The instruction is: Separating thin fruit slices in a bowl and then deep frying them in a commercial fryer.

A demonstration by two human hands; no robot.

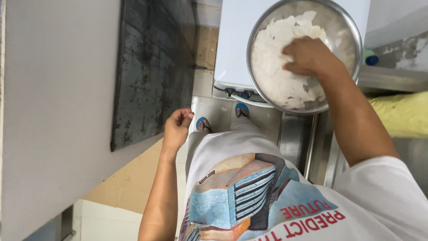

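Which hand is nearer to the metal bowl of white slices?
The right hand: it rests inside the metal bowl, on the white slices. The left hand hangs apart, lower left, with curled fingers.

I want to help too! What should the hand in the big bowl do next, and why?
Probably close the fingers and scoop up some white flakes. The right hand lies flat on top of the pile in the metal bowl, holding nothing that shows. The left hand hangs loosely curled by the person's side, apparently empty.
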